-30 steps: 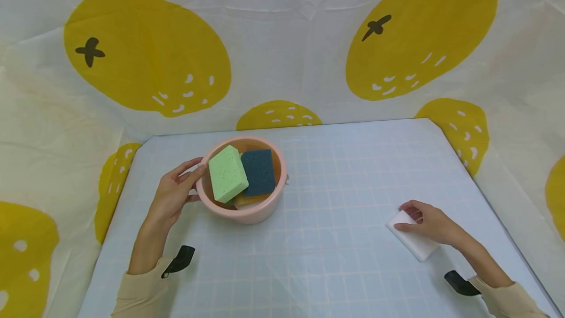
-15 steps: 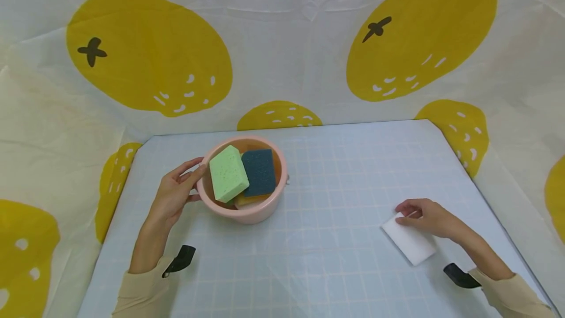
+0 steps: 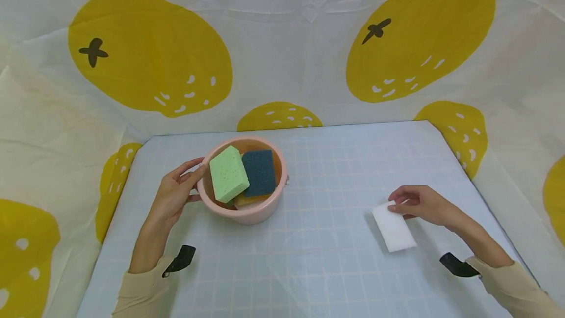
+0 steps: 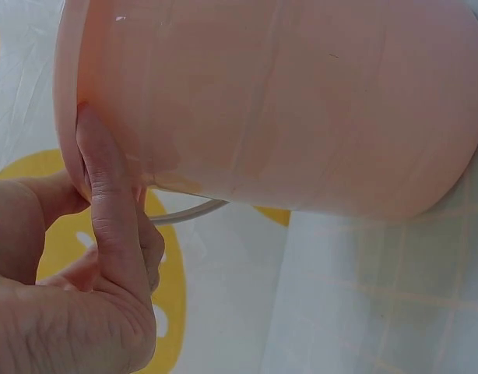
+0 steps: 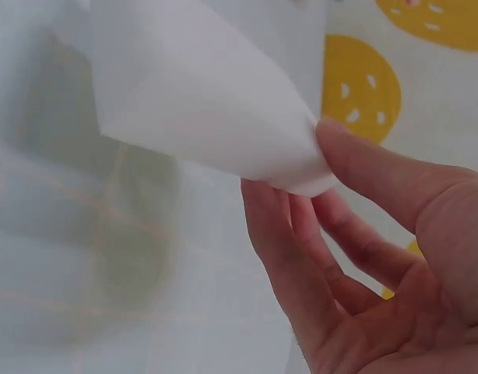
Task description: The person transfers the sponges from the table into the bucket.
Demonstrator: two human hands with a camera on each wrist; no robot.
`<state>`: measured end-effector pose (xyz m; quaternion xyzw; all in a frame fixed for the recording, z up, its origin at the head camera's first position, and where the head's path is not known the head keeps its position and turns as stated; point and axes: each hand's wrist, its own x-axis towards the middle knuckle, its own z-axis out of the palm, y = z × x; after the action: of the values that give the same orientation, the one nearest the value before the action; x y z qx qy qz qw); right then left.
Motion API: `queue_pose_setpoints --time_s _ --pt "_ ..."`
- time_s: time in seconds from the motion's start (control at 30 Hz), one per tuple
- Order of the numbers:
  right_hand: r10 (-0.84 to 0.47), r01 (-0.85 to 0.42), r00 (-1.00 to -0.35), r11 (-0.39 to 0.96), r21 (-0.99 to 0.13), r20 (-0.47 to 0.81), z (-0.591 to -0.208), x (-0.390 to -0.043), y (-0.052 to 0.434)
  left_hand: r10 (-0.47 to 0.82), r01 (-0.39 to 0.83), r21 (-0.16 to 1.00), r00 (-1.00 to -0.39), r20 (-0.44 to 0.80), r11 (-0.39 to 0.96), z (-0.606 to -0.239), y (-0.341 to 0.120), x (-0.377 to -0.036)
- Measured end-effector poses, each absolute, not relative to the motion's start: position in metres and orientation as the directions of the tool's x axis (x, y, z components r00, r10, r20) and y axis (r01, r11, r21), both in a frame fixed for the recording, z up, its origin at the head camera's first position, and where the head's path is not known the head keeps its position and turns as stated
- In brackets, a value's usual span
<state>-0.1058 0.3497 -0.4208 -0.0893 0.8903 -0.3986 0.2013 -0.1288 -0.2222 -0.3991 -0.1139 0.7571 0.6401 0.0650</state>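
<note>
A pink bucket stands on the table at left of centre in the head view. My left hand pinches its rim, fingertips and thumb on either side of the edge, as the left wrist view shows on the bucket. Inside lie a light green sponge and a dark blue scouring sponge, with others partly hidden beneath. Over the table's right side, my right hand pinches a white sponge by one end. The sponge is tilted and raised, its shadow falling on the tabletop.
The table has a pale blue grid cover. Behind it and at both sides hangs a white cloth with yellow fruit prints. A grey bucket handle hangs beside the bucket in the left wrist view.
My right hand has lifted the white sponge off the table and moved it left and slightly away from me. My left hand and the bucket have stayed in place.
</note>
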Motion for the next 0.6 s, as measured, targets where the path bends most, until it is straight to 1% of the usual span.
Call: queue_pose_setpoints --time_s 0.23,0.6 --pt "-0.313 -0.022 -0.922 0.633 -0.774 -0.229 -0.410 -0.117 0.341 -0.087 -0.255 0.956 -0.966 -0.245 0.148 -0.400 -0.223 -0.129" --pt "-0.277 -0.014 -0.939 0.620 -0.785 -0.202 -0.390 -0.131 0.319 -0.088 -0.259 0.954 -0.965 -0.248 0.149 -0.401 -0.222 -0.130"
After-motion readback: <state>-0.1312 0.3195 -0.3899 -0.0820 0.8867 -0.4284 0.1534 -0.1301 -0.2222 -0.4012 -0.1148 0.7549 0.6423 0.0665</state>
